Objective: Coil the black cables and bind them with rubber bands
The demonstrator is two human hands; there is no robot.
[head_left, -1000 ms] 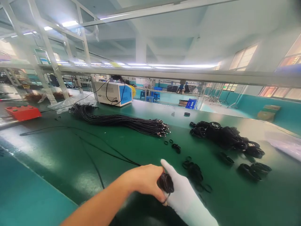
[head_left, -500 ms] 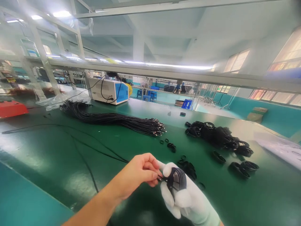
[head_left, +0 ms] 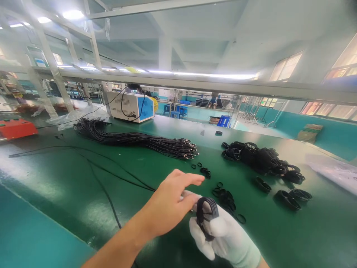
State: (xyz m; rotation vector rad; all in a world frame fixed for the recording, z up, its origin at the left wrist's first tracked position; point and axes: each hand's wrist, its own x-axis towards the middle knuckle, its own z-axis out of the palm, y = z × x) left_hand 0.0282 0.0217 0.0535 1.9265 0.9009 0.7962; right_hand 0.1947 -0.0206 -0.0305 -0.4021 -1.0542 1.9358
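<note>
My right hand (head_left: 223, 236), in a white glove, is closed around a black ring-shaped coil (head_left: 208, 212) with parallel ridges along its side. My bare left hand (head_left: 173, 197) is just left of it, index finger stretched out and thumb near the coil's upper left edge. Whether the thumb touches the coil I cannot tell. A thin black cable (head_left: 128, 183) runs across the table from the left and disappears behind my left hand. Beyond my hands lie small loose black rings (head_left: 205, 172) and a cluster of more small rings (head_left: 225, 197).
A long bundle of black cables (head_left: 134, 139) with metal tips lies across the green table (head_left: 69, 178). A heap of black coils (head_left: 259, 158) is at the right, with a few loose coils (head_left: 287, 199) nearer. A white and blue machine (head_left: 131, 107) and a red box (head_left: 18, 128) stand behind.
My left hand's pinch at the coil's left side has loosened; its fingers now stretch forward and up. My right hand still holds the coil. The view has shifted slightly.
</note>
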